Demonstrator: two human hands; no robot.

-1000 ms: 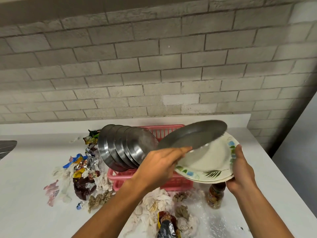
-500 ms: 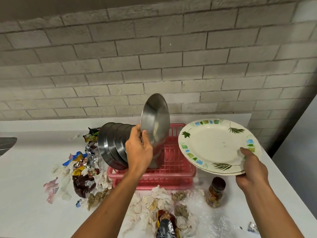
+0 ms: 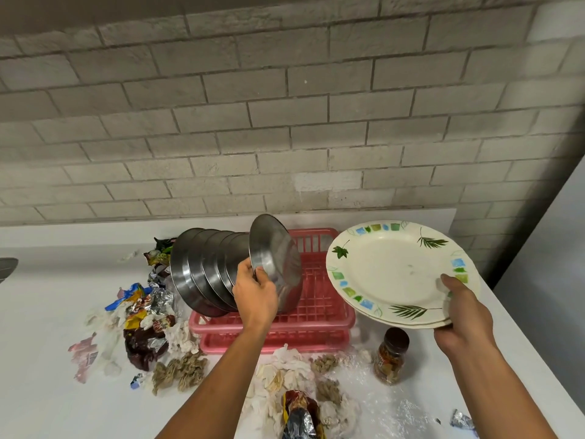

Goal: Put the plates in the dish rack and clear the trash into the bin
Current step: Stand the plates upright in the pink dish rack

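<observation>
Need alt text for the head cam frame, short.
A person's left hand stands a steel plate upright in a pink dish rack beside a row of steel plates, while the right hand holds leaf-patterned plates. Wrappers and tissues and a small jar litter the white counter.

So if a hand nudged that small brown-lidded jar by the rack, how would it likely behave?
The jar stands upright, taller than wide, so a push up high would probably tip it. Its round body might then roll. It sits on crinkled clear plastic, so it may slide.

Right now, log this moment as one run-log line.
left hand: setting steel plate upright in pink rack | right hand: holding white plates | trash: uncleared
</observation>
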